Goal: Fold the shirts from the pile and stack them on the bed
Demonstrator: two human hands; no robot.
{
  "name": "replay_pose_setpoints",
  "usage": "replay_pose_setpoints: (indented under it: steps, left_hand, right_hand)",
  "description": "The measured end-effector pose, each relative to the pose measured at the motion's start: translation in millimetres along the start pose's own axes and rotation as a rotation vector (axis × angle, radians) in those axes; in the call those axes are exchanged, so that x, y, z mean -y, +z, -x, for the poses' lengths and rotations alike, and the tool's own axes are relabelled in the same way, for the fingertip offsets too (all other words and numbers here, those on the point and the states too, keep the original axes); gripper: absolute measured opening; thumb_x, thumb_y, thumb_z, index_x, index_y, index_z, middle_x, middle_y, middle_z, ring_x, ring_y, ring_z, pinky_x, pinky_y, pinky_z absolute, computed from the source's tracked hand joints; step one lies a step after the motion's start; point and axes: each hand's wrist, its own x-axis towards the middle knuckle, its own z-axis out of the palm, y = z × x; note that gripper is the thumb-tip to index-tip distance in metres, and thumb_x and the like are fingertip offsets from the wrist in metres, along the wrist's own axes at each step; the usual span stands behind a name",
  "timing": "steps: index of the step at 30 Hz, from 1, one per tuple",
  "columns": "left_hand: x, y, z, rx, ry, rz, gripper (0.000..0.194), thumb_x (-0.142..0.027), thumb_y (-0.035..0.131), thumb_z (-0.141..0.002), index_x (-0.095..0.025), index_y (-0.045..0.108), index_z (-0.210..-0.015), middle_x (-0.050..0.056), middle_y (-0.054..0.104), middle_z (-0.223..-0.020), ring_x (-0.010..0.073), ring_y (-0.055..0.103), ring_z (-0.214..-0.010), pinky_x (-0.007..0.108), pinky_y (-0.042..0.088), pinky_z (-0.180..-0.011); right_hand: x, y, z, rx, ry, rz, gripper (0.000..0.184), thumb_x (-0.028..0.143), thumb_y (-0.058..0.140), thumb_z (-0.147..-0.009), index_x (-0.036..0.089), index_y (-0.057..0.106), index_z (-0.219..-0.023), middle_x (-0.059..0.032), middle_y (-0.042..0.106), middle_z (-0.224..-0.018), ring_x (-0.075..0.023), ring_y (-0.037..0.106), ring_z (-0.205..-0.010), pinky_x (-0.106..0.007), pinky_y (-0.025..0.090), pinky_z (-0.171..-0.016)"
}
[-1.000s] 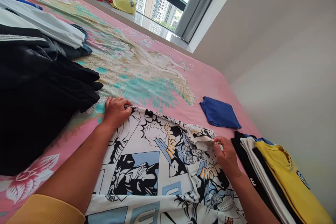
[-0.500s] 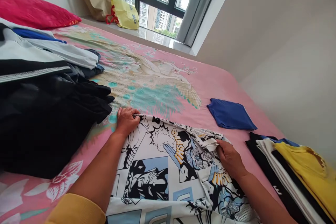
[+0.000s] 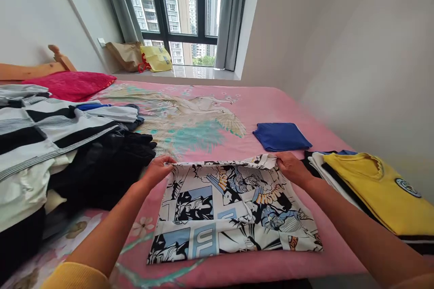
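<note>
A white comic-print shirt (image 3: pixel 237 216), patterned in black, blue and orange, lies spread in front of me with a fold running across its lower part. My left hand (image 3: pixel 158 170) pinches its far left corner. At the far right corner, my right hand (image 3: pixel 292 168) grips the edge beside a bunched white strip of cloth. Between both hands the far edge is drawn fairly straight and looks slightly raised. The right fingertips are partly hidden by the fabric.
A folded blue garment (image 3: pixel 282 137) rests beyond my right hand on the pink bedsheet (image 3: pixel 257 104). Folded clothes topped by a yellow shirt (image 3: pixel 376 189) are stacked at right. Loose clothes (image 3: pixel 57 131) heap at left, near a red pillow (image 3: pixel 74 85). Bags (image 3: pixel 156 58) stand on the windowsill.
Both hands have pulled the shirt's far edge tauter and straighter, and its near edge now shows whole. The camera view has levelled and lifted.
</note>
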Motion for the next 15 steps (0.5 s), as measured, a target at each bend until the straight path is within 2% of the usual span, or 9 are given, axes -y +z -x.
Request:
replay_pose_setpoints:
  steps: [3, 5, 10, 15]
  left_hand:
    - [-7.3, -18.0, 29.0, 0.05, 0.135, -0.02, 0.014, -0.022, 0.053, -0.067, -0.023, 0.066, -0.07, 0.001, 0.069, -0.085, 0.0188, 0.061, -0.089, 0.031, 0.046, -0.085]
    - [-8.6, -20.9, 46.8, 0.086, 0.221, -0.054, 0.015, -0.019, 0.053, -0.069, -0.023, 0.067, -0.072, 0.003, 0.068, -0.086, 0.019, 0.06, -0.089, 0.033, 0.045, -0.086]
    - [2.4, -0.3, 82.2, 0.144, 0.288, -0.108, 0.023, -0.007, 0.052, -0.067, -0.021, 0.07, -0.073, 0.004, 0.067, -0.085, 0.0168, 0.06, -0.086, 0.031, 0.046, -0.084]
    - [16.9, 19.3, 98.3, 0.123, 0.303, -0.12, 0.025, -0.008, 0.053, -0.07, -0.021, 0.071, -0.079, 0.005, 0.064, -0.089, 0.0164, 0.059, -0.088, 0.031, 0.047, -0.085]
  right_hand:
    - [-1.7, -18.6, 17.2, 0.006, -0.074, 0.019, 0.022, 0.019, 0.041, -0.082, 0.017, 0.062, -0.085, -0.0081, 0.065, -0.091, -0.02, 0.056, -0.09, -0.032, 0.041, -0.084]
    - [-2.5, -21.9, 30.3, 0.008, -0.132, 0.031, 0.02, 0.019, 0.043, -0.08, 0.018, 0.063, -0.084, -0.0074, 0.066, -0.09, -0.0201, 0.056, -0.089, -0.032, 0.041, -0.084]
    - [2.1, -6.5, 64.6, 0.072, -0.175, 0.065, 0.021, 0.017, 0.044, -0.081, 0.017, 0.064, -0.087, -0.0088, 0.065, -0.093, -0.0214, 0.056, -0.093, -0.034, 0.041, -0.088]
    - [6.1, 12.3, 89.4, 0.164, -0.133, 0.114, 0.024, 0.016, 0.041, -0.084, 0.017, 0.064, -0.092, -0.0102, 0.065, -0.094, -0.0225, 0.056, -0.094, -0.035, 0.043, -0.086]
